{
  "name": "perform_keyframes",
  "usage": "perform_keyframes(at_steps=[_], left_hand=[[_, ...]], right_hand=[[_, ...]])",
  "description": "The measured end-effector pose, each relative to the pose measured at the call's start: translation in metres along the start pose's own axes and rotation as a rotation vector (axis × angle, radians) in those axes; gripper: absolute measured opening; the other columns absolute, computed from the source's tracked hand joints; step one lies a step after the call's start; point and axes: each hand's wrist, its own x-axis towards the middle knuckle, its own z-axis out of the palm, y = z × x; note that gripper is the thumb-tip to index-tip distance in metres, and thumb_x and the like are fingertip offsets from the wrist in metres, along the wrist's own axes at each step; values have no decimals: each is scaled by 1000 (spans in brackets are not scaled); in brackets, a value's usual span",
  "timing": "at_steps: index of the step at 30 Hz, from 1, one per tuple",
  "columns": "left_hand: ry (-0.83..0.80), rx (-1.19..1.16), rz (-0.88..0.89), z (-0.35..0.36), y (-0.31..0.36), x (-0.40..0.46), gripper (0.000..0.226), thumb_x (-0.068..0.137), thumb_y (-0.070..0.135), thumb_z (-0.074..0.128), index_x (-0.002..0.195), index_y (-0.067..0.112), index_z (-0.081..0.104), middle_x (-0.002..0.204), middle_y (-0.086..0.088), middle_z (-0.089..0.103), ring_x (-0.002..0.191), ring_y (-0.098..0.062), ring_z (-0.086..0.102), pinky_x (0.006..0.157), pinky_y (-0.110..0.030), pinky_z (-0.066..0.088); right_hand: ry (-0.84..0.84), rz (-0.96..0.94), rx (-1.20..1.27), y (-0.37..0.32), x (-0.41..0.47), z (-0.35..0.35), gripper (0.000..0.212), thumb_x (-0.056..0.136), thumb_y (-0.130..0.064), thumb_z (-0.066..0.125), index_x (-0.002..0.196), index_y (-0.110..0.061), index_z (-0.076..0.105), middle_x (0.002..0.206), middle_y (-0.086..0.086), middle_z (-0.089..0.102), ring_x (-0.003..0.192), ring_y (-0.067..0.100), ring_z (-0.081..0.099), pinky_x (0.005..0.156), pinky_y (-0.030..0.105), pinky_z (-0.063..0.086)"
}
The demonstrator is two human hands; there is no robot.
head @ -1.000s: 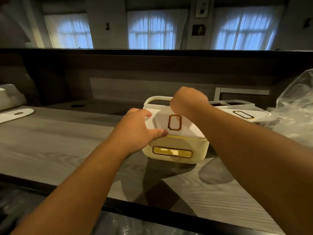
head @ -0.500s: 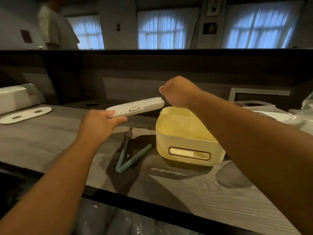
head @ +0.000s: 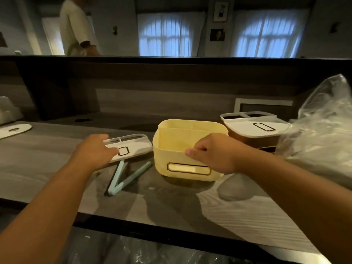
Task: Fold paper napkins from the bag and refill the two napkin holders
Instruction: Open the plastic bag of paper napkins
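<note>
— Holder first: where is it?
— Cream holder, open, on the counter at centre. Its lid, held in the air half a second ago, now lies flat just left of it, over pale blue tongs.
— And each grip?
— Left hand rests on the lid, fingers fairly straight. Right hand has dropped from the lid to the holder's front rim, fingers curled over it.
— Beyond that?
— A second holder, lid on, behind right, beside the plastic bag.

Dim, backlit — soft, edge-warped
</note>
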Motion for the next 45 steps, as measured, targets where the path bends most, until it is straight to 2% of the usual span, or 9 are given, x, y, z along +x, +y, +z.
perform_keyframes(at_steps=[6,9,13,21,26,36,39,42,45], left_hand=[[97,-374,581,15,134,-89,42,99,22,59,138,35,54,132,13,57,115,-3,51,87,-21,41],[-33,-492,716,38,193,-119,42,99,16,56,137,33,56,130,13,59,113,-2,52,82,-10,39],[-211,-476,771,75,264,-130,50,97,13,56,143,31,50,141,6,55,120,-9,53,91,-23,46],[-480,-119,745,149,351,-138,94,91,40,68,159,36,3,157,-11,35,133,-33,47,103,-43,44],[-170,-54,802,151,358,-135,39,92,14,64,130,21,56,127,-6,52,104,-29,59,88,-41,52],[18,-499,1011,88,308,-164,18,89,13,54,87,19,71,73,5,62,63,-12,53,54,-31,44],[0,-371,1179,97,303,-173,25,90,25,52,97,24,76,88,9,59,79,-10,45,70,-29,40],[-48,-84,1305,110,307,-174,23,95,33,57,111,33,73,130,12,55,125,-15,35,111,-42,24],[-282,-77,1388,121,307,-177,27,99,30,58,125,28,66,140,11,52,131,-7,39,112,-25,26]], right_hand=[[37,-16,-7,2,-31,-7,26,100,-42,54,118,-29,68,102,-6,69,92,11,62,84,27,52],[366,39,-140,35,-55,-42,19,100,-29,56,115,-27,67,105,-3,65,89,12,59,77,26,51],[839,310,-235,117,-90,-80,36,95,-24,61,131,-27,58,137,3,49,125,25,44,97,37,44],[673,649,-195,213,-138,-65,73,93,-27,64,153,-34,23,150,3,45,130,30,48,96,43,51],[669,659,-206,242,-158,-48,73,97,-51,53,157,-34,15,159,2,32,145,32,26,113,48,34],[635,399,-17,254,-154,-48,96,91,-45,68,157,-42,-1,166,-11,4,153,20,7,121,45,18],[924,215,233,240,-172,-59,79,83,-14,70,149,-32,31,151,-2,33,138,20,36,114,47,39],[1391,-132,27,201,-184,-77,44,72,-1,54,117,-3,52,115,16,50,105,25,53,87,35,51],[1387,-400,-209,163,-179,-87,31,72,6,48,100,7,62,105,20,59,102,27,56,85,29,46]])
